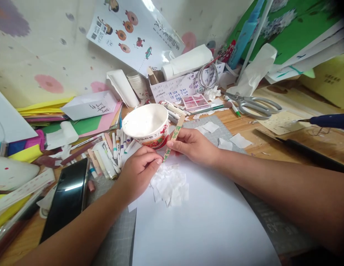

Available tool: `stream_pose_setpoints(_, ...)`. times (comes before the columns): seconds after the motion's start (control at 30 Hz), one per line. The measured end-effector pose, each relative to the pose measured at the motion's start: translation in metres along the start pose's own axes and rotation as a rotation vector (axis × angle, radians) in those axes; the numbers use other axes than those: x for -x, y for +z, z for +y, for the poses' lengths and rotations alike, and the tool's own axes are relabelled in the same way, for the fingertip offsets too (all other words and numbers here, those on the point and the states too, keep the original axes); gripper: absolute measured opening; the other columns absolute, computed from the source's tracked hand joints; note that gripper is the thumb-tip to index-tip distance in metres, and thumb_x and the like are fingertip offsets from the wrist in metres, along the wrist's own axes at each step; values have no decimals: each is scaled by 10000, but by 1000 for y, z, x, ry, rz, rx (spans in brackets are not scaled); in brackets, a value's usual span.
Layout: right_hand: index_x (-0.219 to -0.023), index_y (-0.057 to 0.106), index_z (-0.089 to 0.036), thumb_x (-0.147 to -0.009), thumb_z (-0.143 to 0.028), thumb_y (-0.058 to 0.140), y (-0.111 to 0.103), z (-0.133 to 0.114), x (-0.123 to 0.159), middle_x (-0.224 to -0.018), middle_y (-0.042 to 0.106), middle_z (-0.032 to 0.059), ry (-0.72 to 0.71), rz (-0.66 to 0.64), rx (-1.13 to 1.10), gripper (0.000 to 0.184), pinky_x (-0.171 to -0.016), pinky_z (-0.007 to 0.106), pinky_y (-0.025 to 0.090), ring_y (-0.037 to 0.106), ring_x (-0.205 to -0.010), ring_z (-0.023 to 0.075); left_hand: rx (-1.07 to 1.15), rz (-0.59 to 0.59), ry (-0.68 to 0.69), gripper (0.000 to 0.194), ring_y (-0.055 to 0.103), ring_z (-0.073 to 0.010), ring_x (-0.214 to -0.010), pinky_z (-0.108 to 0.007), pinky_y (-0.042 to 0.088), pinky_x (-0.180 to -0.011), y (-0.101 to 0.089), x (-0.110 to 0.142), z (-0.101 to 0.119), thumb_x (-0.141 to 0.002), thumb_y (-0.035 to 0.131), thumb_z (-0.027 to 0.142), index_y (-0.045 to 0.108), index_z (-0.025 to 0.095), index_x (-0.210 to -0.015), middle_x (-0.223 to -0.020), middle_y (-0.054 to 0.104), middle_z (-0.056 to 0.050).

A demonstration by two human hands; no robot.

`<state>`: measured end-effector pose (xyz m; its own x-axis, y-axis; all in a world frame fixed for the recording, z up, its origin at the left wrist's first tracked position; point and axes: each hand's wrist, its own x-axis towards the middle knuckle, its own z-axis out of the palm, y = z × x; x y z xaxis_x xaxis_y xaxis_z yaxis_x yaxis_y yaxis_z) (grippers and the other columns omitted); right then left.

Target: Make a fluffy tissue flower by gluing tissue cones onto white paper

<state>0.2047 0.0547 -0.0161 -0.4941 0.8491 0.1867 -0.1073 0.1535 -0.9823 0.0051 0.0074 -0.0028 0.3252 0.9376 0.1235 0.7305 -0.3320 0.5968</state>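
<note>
My right hand [192,145] pinches a flat wooden craft stick [176,133] with green lettering, held at a slant. Closed fingertips of my left hand [141,168] meet at the stick's lower end; what they grip, if anything, is hidden. Just below lies a heap of torn white tissue pieces [172,184] on a large white sheet of paper [199,229]. Right behind my hands stands a white paper bowl [145,123] with a red printed pattern. The part of it I can see inside is plain white.
A grey cutting mat [113,236] lies under the sheet. To the left are a black phone [68,192] and several markers [118,146]. Scissors [252,104] and paper scraps [240,140] lie at the right, near a blue-handled tool [330,120]. A tissue roll [188,62] lies behind.
</note>
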Motion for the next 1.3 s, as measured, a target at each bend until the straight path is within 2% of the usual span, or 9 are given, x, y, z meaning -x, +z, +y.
stream_pose_setpoints(0.2, -730, 563, -180, -828, -363, 617, -12, -12, 3, -619, 573, -26, -177, 201, 43, 214, -565, 255, 445, 523, -555, 112, 40, 17, 33, 293, 599, -166, -850, -282, 481, -784, 2, 0, 0, -922, 485, 358, 694, 203, -787, -901, 603, -27)
stream_pose_setpoints(0.33, -768, 546, -186, -897, -312, 508, -32, -52, -5, -761, 601, 9, -325, 275, 201, 184, -718, 278, 474, 567, -724, 132, 59, 48, 56, 289, 607, -160, -771, -282, 489, -731, 4, 2, 0, -898, 498, 326, 685, 198, -719, -829, 608, -22)
stream_pose_setpoints(0.43, -915, 552, -168, -944, -260, 334, -32, -89, -24, -875, 639, 60, -275, 136, 615, 238, -731, 296, 487, 591, -772, 152, 61, 70, 53, 272, 622, -166, -757, -286, 492, -711, 6, 2, -1, -885, 507, 291, 680, 193, -699, -806, 612, -28)
stream_pose_setpoints(0.53, -934, 616, -149, -862, -147, 422, -13, -110, -54, -863, 656, 65, -173, -64, 959, 207, -687, 288, 456, 576, -716, 157, 58, 71, 32, 249, 638, -171, -779, -300, 504, -737, 8, 2, -2, -887, 516, 228, 683, 185, -708, -840, 621, -37)
stream_pose_setpoints(0.7, -732, 693, -164, -593, 37, 630, 29, -104, -101, -838, 680, 57, -42, -385, 1245, 253, -695, 280, 412, 591, -780, 192, 53, 41, 24, 161, 640, -169, -882, -346, 530, -828, 11, 2, -4, -934, 560, 197, 673, 158, -827, -965, 656, -46)
stream_pose_setpoints(0.83, -609, 618, -157, -634, -30, 691, 43, -97, -115, -669, 619, 10, 42, -449, 1341, 148, -636, 274, 397, 539, -663, 150, 44, 22, 41, 215, 636, -195, -989, -411, 544, -880, 12, 1, -5, -958, 590, 329, 636, 154, -1074, -1113, 652, -69)
stream_pose_setpoints(0.97, -595, 605, -168, -654, -64, 663, 30, -118, -103, -611, 587, 4, 32, -308, 1276, 133, -591, 268, 356, 507, -617, 139, 26, 17, 26, 250, 642, -193, -972, -402, 556, -858, 11, 3, -4, -964, 580, 340, 620, 162, -1135, -1139, 643, -77)
stream_pose_setpoints(1.13, -712, 624, -171, -740, -245, 606, -3, -141, -55, -580, 533, -30, 42, -178, 1039, 81, -509, 241, 346, 456, -528, 106, 26, 28, 37, 227, 646, -173, -906, -372, 561, -818, 11, 3, -5, -967, 575, 344, 631, 158, -1084, -1072, 657, -63)
stream_pose_setpoints(1.3, -736, 651, -161, -743, -332, 634, -14, -106, -11, -635, 584, -18, 56, -209, 871, 172, -537, 236, 378, 470, -562, 101, 67, 57, 65, 162, 626, -175, -887, -374, 513, -854, 10, 1, -7, -929, 578, 255, 664, 158, -833, -938, 650, -44)
